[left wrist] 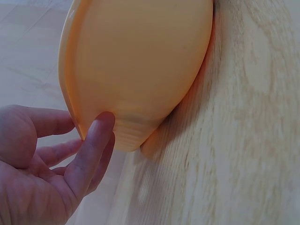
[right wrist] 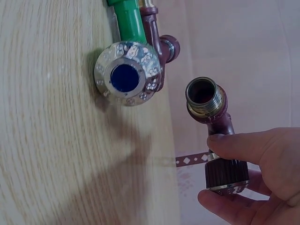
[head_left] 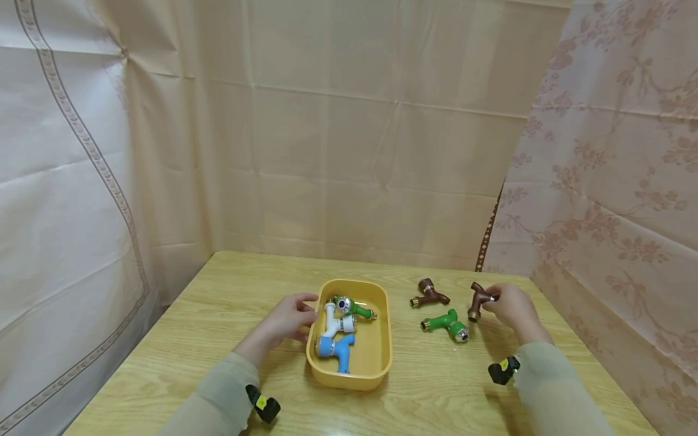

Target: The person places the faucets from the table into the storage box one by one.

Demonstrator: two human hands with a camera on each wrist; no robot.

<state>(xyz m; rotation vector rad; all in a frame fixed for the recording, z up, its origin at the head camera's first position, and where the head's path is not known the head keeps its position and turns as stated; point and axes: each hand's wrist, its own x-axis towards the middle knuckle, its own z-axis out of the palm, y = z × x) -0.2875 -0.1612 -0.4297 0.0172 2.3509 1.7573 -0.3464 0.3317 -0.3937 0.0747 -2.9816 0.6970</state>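
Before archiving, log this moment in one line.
left hand: touches tray; right hand: holds brown tap; tray: green tap, white tap, blue tap

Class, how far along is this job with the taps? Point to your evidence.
Apparently done: a green tap, a white tap and a blue tap lie in the yellow tray. In hand: the right hand holds a brown tap. Probably left: the second brown tap and second green tap, on the table.
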